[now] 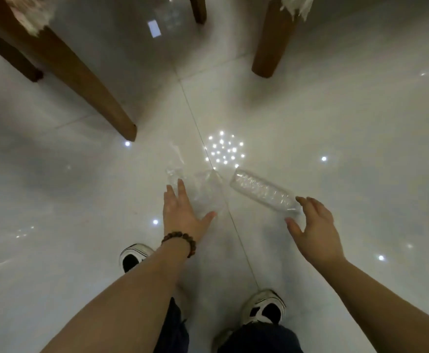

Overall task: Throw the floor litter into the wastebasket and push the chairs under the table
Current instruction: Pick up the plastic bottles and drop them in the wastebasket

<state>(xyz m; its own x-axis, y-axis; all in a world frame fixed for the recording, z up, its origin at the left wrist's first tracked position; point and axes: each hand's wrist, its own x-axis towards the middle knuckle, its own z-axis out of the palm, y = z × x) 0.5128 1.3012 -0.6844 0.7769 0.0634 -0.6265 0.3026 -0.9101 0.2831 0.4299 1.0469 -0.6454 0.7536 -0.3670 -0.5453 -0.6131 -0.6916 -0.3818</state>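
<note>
A clear plastic bottle (261, 189) lies on its side on the glossy white floor, right of centre. My right hand (315, 228) reaches over its near end, fingers spread and curved, fingertips touching or almost touching it. Left of it lies a crumpled clear plastic wrapper or bag (203, 189). My left hand (183, 212), with a bead bracelet on the wrist, hovers over the wrapper with fingers straight and thumb out. The wastebasket is out of view.
Brown wooden chair legs stand at the upper left (86, 80) and upper right (272, 44), with another far leg (198, 8) at the top. My two shoes (133, 256) (265, 308) are on the floor below the hands. Ceiling lights reflect off the tiles.
</note>
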